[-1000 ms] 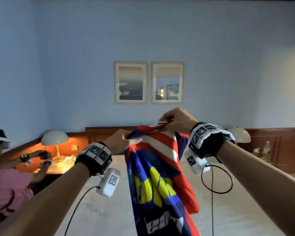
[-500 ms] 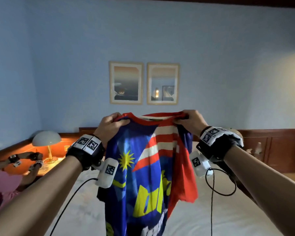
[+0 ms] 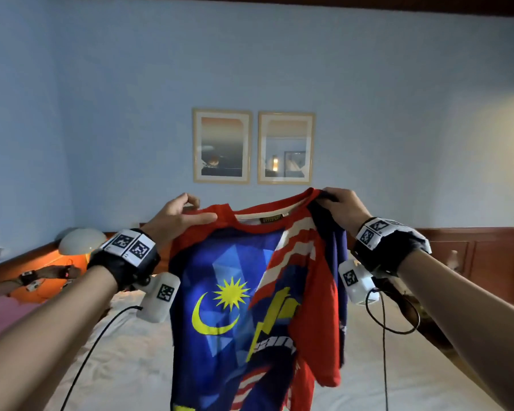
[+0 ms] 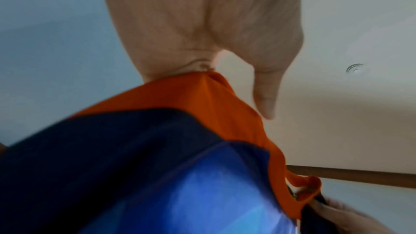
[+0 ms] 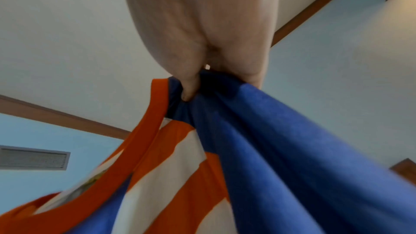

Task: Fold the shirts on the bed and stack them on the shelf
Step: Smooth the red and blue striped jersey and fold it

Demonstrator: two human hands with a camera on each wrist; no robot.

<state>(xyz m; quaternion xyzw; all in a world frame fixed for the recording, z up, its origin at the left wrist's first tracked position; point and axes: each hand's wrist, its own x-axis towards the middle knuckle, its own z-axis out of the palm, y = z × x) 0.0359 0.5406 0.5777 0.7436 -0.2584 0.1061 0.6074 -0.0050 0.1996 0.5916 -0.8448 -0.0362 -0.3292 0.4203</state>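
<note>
A shirt [image 3: 235,292] in blue and red with white stripes and a yellow moon and star hangs in the air over the bed [image 3: 125,351], its front towards me. My left hand [image 3: 178,218] holds its left shoulder beside the red collar, thumb lying across the front and fingers behind. My right hand [image 3: 341,206] grips the bunched right shoulder. The left wrist view shows red fabric of the shirt [image 4: 157,149] tucked under the left hand [image 4: 202,24]. In the right wrist view, the right hand [image 5: 202,24] pinches blue cloth of the shirt [image 5: 270,149]. No shelf is in view.
Another person [image 3: 0,292] sits at the left by a lit bedside lamp [image 3: 77,241]. Two framed pictures [image 3: 221,145] hang on the blue wall ahead. Dark wood panelling [image 3: 472,256] runs along the right. Cables hang from both wrist cameras over the white bed.
My hands have moved apart along the collar and risen, so the bunched shirt now hangs spread out with its front facing me.
</note>
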